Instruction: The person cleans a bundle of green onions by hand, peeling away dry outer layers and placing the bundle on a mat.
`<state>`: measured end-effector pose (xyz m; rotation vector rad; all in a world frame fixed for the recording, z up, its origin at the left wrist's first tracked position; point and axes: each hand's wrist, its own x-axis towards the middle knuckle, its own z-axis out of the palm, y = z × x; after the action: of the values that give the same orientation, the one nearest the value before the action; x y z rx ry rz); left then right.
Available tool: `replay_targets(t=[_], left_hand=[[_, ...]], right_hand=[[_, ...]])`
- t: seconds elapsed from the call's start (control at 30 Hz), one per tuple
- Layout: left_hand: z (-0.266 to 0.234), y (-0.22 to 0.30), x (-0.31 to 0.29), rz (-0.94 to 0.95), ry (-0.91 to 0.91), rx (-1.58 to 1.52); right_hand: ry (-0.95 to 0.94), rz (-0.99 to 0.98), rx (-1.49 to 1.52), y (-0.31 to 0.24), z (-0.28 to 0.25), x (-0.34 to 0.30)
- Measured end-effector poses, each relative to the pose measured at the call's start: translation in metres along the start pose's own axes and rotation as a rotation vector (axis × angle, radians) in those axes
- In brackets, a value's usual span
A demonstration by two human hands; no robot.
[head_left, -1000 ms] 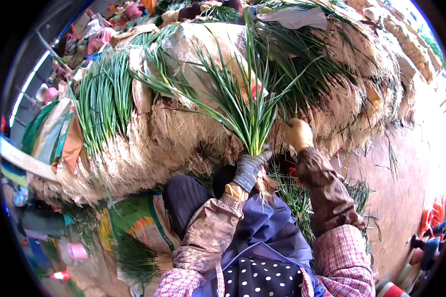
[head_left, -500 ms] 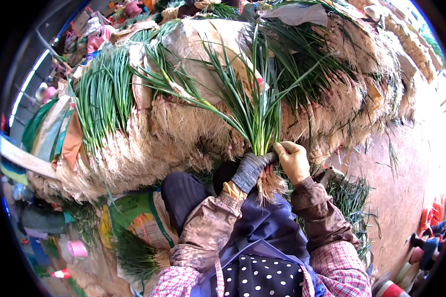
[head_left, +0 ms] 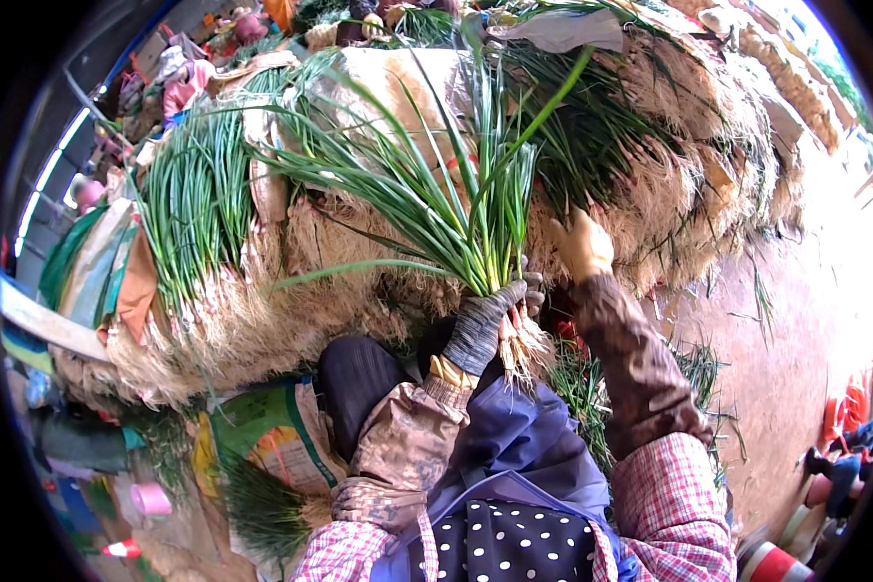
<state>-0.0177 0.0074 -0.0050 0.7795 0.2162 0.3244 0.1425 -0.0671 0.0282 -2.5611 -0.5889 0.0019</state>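
My left hand (head_left: 490,315), in a grey knitted glove, is closed round the lower stalks of a bunch of green onions (head_left: 485,218). Their leaves fan upward and to the left, while pale bulbs and stringy roots (head_left: 522,351) hang below the fist. My right hand (head_left: 584,247), in a yellowish glove, is reaching forward to the near edge of the green onion pile (head_left: 592,145) at the right. Its fingers are closed at the base of stalks there, with the fingertips partly hidden among stalks and roots.
A neat row of green onions (head_left: 199,194) lies at the left of the long root-fringed heap. Beside my left knee are a printed sack (head_left: 286,436) and another green bundle (head_left: 267,509). Loose leaves (head_left: 577,388) lie under my right arm. A pink roll (head_left: 150,498) sits at lower left.
My right hand has left the held bunch and moved forward to the pile. The bunch in my left hand has tilted leftward, its leaves spreading wider.
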Motion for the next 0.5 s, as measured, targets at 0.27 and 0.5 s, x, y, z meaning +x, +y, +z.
replay_targets(t=[0.27, 0.5], left_hand=[[-0.020, -0.011, 0.009, -0.125, 0.163, 0.159], [-0.014, -0.011, 0.004, -0.081, 0.197, 0.107]], right_hand=[[-0.032, -0.048, 0.121, 0.025, 0.024, -0.002], [-1.406, -0.291, -0.630, 0.115, 0.034, -0.131]])
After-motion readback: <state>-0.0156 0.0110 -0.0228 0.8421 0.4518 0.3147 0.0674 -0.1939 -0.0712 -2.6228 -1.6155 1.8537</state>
